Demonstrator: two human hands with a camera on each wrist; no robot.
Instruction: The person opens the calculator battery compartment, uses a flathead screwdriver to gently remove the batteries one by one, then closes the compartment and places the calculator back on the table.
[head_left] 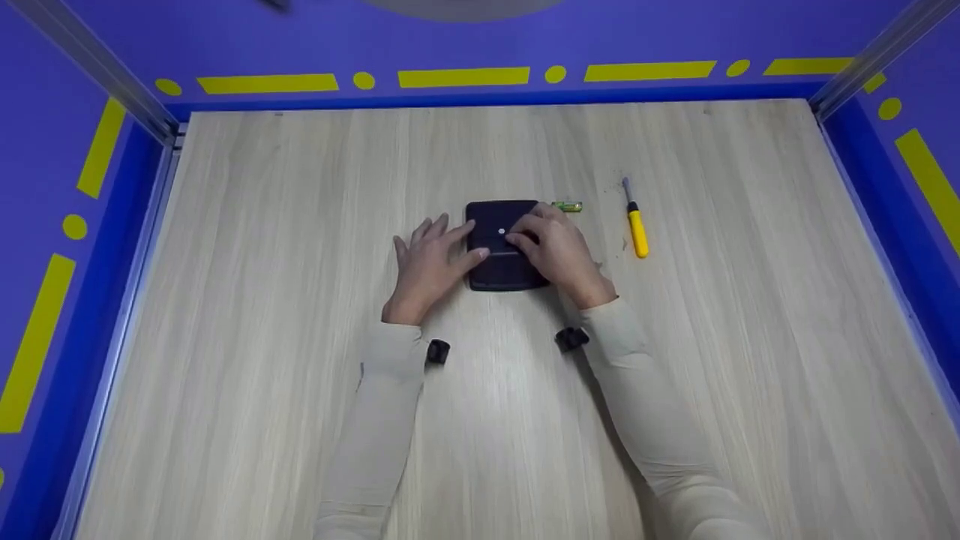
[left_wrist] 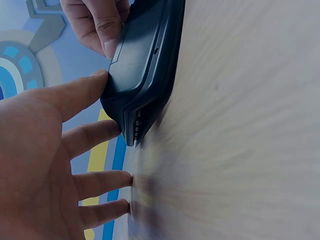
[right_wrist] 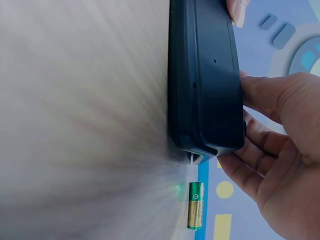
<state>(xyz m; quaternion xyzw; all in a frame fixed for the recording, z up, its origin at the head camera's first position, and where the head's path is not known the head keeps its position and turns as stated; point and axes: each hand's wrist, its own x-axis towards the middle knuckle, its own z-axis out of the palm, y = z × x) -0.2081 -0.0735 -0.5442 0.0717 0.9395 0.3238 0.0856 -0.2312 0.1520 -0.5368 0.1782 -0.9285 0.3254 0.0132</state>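
Note:
A black calculator (head_left: 499, 279), back upward, lies on the wooden table, with a small white spot on its back. In the left wrist view, key-like pieces show under its edge. My left hand (head_left: 430, 266) lies at its left side, fingers spread; the thumb and index finger touch the casing, while other fingertips rest on the table. Across the right part of the calculator, my right hand (head_left: 556, 250) has bent fingers, with thumb and index finger close together on the back. In the right wrist view, its other fingers reach behind the far edge. Their exact contact is hidden.
Just past the right hand lies a green and gold battery (right_wrist: 196, 205). A screwdriver (head_left: 636, 229) with a yellow handle lies farther right, near small dark specks. Blue panels with yellow marks (head_left: 463, 77) border the table (head_left: 300, 210).

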